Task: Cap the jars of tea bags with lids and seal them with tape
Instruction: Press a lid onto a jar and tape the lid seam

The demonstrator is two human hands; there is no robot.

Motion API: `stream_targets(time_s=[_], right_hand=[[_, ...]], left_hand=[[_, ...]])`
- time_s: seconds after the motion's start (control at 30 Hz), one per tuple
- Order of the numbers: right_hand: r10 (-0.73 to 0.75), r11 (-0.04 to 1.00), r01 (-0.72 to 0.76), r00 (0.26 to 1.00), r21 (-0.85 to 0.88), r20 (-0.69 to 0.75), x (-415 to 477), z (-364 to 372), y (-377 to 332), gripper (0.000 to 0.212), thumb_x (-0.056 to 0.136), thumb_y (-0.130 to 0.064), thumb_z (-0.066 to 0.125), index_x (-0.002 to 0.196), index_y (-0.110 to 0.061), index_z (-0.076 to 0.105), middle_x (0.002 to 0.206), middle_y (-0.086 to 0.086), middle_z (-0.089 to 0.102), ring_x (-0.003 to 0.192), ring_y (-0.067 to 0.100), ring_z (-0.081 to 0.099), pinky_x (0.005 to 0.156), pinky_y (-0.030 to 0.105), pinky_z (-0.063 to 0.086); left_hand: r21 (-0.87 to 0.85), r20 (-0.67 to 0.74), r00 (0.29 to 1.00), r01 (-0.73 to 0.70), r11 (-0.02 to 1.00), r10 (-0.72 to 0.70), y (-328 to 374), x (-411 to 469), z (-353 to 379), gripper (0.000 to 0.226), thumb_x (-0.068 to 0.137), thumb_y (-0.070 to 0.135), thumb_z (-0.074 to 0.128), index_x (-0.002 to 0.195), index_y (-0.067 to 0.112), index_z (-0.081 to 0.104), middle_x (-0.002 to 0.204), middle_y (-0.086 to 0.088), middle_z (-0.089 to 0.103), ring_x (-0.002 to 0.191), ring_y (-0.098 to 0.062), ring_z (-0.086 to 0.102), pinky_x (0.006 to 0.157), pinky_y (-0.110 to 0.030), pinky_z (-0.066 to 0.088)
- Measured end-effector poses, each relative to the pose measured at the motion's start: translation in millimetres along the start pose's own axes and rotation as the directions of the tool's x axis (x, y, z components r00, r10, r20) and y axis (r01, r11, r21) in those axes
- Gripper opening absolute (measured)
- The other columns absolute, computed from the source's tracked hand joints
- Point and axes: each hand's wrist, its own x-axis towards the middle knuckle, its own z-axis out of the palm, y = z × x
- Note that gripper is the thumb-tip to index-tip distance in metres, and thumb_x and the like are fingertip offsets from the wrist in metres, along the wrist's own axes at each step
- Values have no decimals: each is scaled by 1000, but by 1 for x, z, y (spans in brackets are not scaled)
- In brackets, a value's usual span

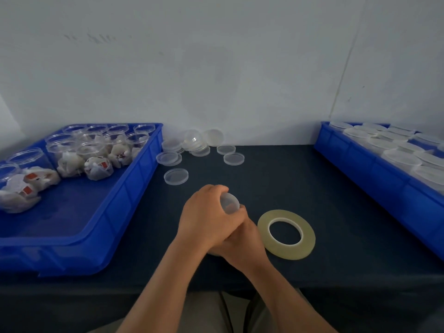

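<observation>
Both hands clasp one clear jar (229,203) above the worktop (312,188), left hand (206,218) curled round its top, right hand (243,239) gripping beneath. Capping looks under way; sealing next needs the tape roll (286,246) just beside.

On my remote feed the left forearm (163,284) and right forearm (283,284) are bare, uncovered from below the near edge of the desk (336,212) up to the left grip (206,219) and right grip (245,239). Under that same edge, between the forearms, I see pale grey-beige trousers (201,313) with dark lengthwise creases. Finger detail is blurred.
</observation>
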Motion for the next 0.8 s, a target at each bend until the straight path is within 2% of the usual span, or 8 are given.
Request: stream_targets(time_s=[0.07,0.2,0.27,0.37,0.47,0.57,0.67,0.8], right_hand=[[7,993,-5,1000,115,-17,0,-1,6,79,62,-51,94,127,-48,48,113,-23,70,100,-2,71,80,28,63],[-5,988,9,1000,157,-28,1,-1,5,80,63,-48,96,128,-47,49,118,-23,70,103,2,72,82,36,65],[11,987,-8,1000,163,-17,1,-3,3,81,63,-53,94,128,-50,47,119,-26,68,105,0,71,84,35,64],[-5,990,6,1000,142,-8,2,-2,-1,85,62,-57,94,129,-58,42,123,-28,63,110,-4,68,85,30,63],[-71,990,72,997,122,-15,3,0,-2,86,65,-54,94,138,-52,49,129,-24,64,115,-3,67,88,26,61],[-91,990,92,996,103,-17,4,1,-3,78,70,-61,89,138,-49,54,130,-23,64,116,-2,66,91,28,61],[-61,993,61,998,104,-10,3,0,-1,86,65,-63,92,138,-54,47,129,-26,64,114,-4,67,89,28,62],[7,992,-7,1000,123,-3,3,1,3,87,61,-62,93,134,-52,45,119,-26,70,104,-2,72,84,34,64]], left_hand=[[-87,57,995,-80,993,86,-9,2,-9,66,73,72,63,134,46,60,119,32,56,102,10,53,79,-9,33],[-166,83,981,-157,974,173,-18,4,-14,57,70,67,70,123,53,59,112,41,58,112,23,49,80,-7,38],[-193,96,978,-164,967,185,-20,5,-16,63,70,67,72,129,54,55,115,41,57,114,22,48,80,-7,38],[-272,108,981,-126,954,160,-20,2,-17,82,70,74,73,143,59,41,129,37,54,118,16,50,86,-10,38],[-316,-30,999,-35,948,27,-15,-12,-6,102,62,87,72,150,56,30,136,38,40,123,9,45,94,-19,39],[-348,-92,991,58,936,-95,-13,-23,6,115,55,94,69,153,52,25,139,28,45,124,2,48,93,-24,43],[-365,-112,991,32,930,-78,-18,-23,10,108,60,88,72,151,50,28,133,27,53,116,3,54,86,-19,45],[-357,-130,991,-25,934,-23,-26,-16,11,96,62,79,77,145,50,40,122,29,58,114,7,57,90,-17,48]])
